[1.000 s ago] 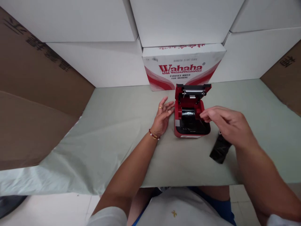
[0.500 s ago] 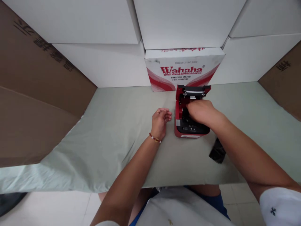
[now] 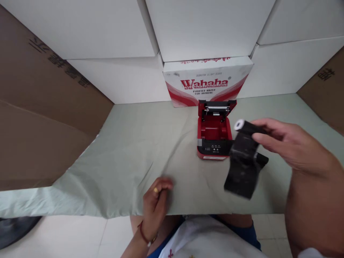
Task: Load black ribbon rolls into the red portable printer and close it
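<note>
My right hand (image 3: 287,143) pinches a roll of black paper (image 3: 243,165) with a white core end, held up to the right of the printer. A loose black strip hangs from the roll. The small red and black label printer (image 3: 215,134) stands on the table with its lid tipped back, and its red inner bay shows bare. My left hand (image 3: 157,200) is at the table's front edge, fingers curled in, with nothing visible in them; it is apart from the printer.
A white and red Wahaha water carton (image 3: 205,84) stands behind the printer. White boxes (image 3: 118,77) are stacked along the back. Brown cardboard (image 3: 48,118) flanks the left, more cardboard the right. A black piece (image 3: 262,160) shows partly behind the hanging strip. A pale green cloth (image 3: 129,143) covers the table.
My right hand has come out of the printer and moved right, now holding the black paper roll. My left hand has drawn back toward the front edge and curled its fingers.
</note>
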`<state>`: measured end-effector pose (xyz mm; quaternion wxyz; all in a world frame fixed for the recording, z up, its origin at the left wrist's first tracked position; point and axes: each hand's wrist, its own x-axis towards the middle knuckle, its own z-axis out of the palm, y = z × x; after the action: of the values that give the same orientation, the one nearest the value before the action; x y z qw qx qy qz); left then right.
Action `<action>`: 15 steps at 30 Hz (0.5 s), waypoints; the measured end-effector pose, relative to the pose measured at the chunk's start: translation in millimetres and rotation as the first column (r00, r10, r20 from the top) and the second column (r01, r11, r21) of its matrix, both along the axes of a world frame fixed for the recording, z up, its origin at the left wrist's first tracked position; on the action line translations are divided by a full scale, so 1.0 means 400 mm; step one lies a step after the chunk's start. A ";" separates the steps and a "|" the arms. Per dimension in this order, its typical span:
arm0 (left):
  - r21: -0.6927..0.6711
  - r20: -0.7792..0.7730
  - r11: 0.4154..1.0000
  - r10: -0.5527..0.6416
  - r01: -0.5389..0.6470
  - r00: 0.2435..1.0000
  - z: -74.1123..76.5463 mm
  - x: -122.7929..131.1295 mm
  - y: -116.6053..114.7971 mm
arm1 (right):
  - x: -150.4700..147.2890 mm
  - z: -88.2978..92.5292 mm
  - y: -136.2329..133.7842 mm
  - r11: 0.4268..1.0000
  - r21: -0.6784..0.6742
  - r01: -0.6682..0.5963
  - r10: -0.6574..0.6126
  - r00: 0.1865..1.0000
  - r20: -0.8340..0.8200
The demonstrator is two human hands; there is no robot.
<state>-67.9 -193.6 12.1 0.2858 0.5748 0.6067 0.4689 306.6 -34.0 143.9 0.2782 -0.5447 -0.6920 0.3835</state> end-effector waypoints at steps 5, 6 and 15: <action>0.100 -0.093 0.992 0.092 -0.082 0.991 -0.027 -0.032 -0.075 | 0.096 -0.130 -0.040 0.962 -0.274 0.023 -0.038 0.998 -0.051; 0.114 -0.118 0.990 0.092 -0.078 0.989 -0.029 -0.029 -0.073 | 0.087 -0.162 -0.045 0.954 -0.298 -0.003 -0.015 0.998 -0.058; 0.214 -0.476 0.971 0.014 0.101 0.879 -0.022 0.007 -0.054 | 0.160 -0.237 -0.108 0.913 0.234 0.334 -0.394 0.871 0.295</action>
<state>-65.1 -215.1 3.3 0.0698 0.7151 0.5857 0.3751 370.6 -77.4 49.0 0.2704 -0.6962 -0.6447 0.1632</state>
